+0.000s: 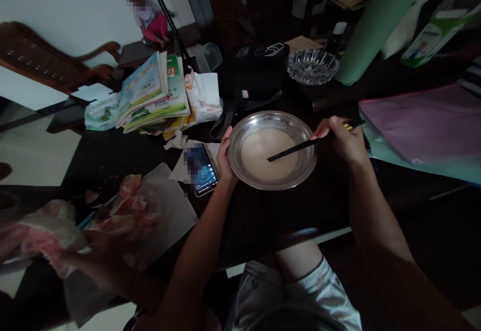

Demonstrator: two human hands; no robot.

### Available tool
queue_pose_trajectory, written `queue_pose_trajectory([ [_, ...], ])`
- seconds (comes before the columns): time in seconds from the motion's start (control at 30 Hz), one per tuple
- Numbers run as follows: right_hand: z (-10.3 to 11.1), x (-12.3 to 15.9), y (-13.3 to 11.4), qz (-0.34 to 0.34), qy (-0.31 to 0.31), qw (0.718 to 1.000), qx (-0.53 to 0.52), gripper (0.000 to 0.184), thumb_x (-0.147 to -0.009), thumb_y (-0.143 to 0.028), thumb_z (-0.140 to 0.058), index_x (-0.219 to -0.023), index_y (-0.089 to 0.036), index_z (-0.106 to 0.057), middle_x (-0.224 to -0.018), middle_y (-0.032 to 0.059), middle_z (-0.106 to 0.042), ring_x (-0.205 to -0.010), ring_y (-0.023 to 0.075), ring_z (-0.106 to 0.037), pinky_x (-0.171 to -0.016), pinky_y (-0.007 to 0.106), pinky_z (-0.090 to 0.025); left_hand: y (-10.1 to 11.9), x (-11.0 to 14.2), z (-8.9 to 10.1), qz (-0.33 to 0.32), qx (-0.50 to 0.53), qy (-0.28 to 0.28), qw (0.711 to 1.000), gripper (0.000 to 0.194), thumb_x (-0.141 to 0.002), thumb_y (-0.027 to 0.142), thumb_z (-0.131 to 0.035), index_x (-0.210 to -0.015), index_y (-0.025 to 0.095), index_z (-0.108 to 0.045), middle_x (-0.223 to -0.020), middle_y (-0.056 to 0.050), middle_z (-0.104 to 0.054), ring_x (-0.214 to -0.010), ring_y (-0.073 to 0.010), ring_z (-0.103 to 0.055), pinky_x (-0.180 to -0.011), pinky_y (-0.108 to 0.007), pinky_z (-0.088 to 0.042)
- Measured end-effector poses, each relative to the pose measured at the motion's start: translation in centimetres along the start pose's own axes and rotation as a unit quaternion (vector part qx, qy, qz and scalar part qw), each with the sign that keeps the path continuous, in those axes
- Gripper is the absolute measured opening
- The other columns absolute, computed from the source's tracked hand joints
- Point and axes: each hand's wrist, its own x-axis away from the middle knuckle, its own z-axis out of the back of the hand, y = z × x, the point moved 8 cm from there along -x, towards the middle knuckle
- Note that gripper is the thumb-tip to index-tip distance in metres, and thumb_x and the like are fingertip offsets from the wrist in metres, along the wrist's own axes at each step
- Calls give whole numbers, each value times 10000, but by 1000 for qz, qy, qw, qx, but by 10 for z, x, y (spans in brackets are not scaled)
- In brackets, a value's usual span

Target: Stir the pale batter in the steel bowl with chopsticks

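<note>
While the metal bowl [270, 186] of pale liquid [259, 155] is over the dark table [255, 221], stirring looks like the step in hand, chopsticks [295, 148] dipped in. Right hand [347, 140] grips those, left hand [225, 160] has the bowl's rim, phone [206, 176] just beside it. More stirring kinda calls for a steady rim and tips low in the liquid, imo.

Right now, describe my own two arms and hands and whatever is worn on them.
The left hand has no glove, and no watch or bracelet shows at its wrist. The right hand is likewise ungloved, its wrist bare. No sleeve covers the left forearm or right forearm. It is too dim to rule out rings.
</note>
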Motion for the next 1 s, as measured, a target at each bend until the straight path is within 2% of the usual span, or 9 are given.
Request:
queue_pose_trajectory([
  [0.1, -11, 1, -1, -2, -48, 999, 0, 423, -850, -625, -646, -665, -253, -724, -688, 30, -736, -739, 214, -719, -804, 395, -557, 0, 0, 0, -2, 3, 0, 1000, 268, -819, 298, -627, -1048, 273, -763, -1175, 14, -760, -1257, -221, -602, -1091, -317, -433],
  [0.27, 5, 0, -2, 0, 51, 999, 2, 484, -883, -643, -586, -607, -257, -679, -656, 21, -727, -685, 202, -705, -793, 402, -567, 0, 0, 0, 1, -5, 5, 1000, 270, -808, 310, -637, -1050, 270, -752, -1194, 5, -751, -1281, -230, -588, -1096, -327, -429],
  [0.3, 5, 1, -1, -5, 51, 999, 0, 492, -884, -647, -580, -594, -261, -672, -645, 18, -723, -673, 205, -700, -784, 407, -569, 1, 1, 0, 2, -9, 6, 1000, 265, -811, 313, -635, -1046, 269, -751, -1206, 3, -747, -1288, -233, -584, -1097, -327, -429],
  [0.43, -8, 1, 0, -15, -28, 999, 8, 449, -824, -676, -639, -627, -279, -707, -684, 26, -740, -733, 238, -714, -802, 434, -569, 1, 2, -1, 5, -5, 6, 1000, 267, -823, 309, -629, -1058, 267, -749, -1220, -3, -741, -1299, -235, -582, -1103, -331, -426],
  [0.5, -7, 0, 0, -12, -25, 1000, 11, 427, -824, -663, -649, -646, -281, -716, -690, 23, -740, -743, 234, -716, -818, 431, -565, 2, 2, -1, 4, 0, 6, 1000, 272, -827, 291, -621, -1065, 264, -750, -1213, 1, -745, -1297, -229, -584, -1106, -328, -424],
  [0.63, 4, 1, 0, 3, 26, 1000, -3, 433, -899, -583, -606, -610, -271, -690, -624, 12, -698, -688, 214, -701, -794, 418, -555, 2, 1, -1, 3, -5, 7, 1000, 264, -823, 295, -627, -1051, 256, -754, -1213, -4, -747, -1306, -235, -577, -1108, -335, -425],
  [0.8, -10, 2, 1, -5, -41, 999, -4, 390, -875, -595, -633, -666, -278, -725, -721, 26, -742, -757, 226, -716, -807, 421, -561, 2, 1, -1, -4, -5, 0, 1000, 291, -794, 317, -656, -1065, 262, -747, -1221, -5, -743, -1323, -240, -563, -1113, -334, -419],
  [0.93, 1, 1, 1, -9, 19, 1000, 2, 421, -873, -611, -623, -636, -270, -695, -681, 19, -731, -738, 220, -718, -813, 413, -569, 1, 0, -1, -1, -1, 2, 1000, 279, -800, 313, -645, -1055, 262, -746, -1192, -10, -751, -1286, -234, -590, -1099, -336, -431],
  [1.0, 3, 1, 2, -10, 29, 1000, -2, 447, -885, -609, -604, -605, -268, -679, -649, 17, -718, -702, 216, -708, -791, 409, -570, 1, 0, -1, -2, -2, 5, 1000, 265, -806, 308, -634, -1042, 267, -747, -1196, -8, -749, -1282, -228, -593, -1101, -333, -429],
])
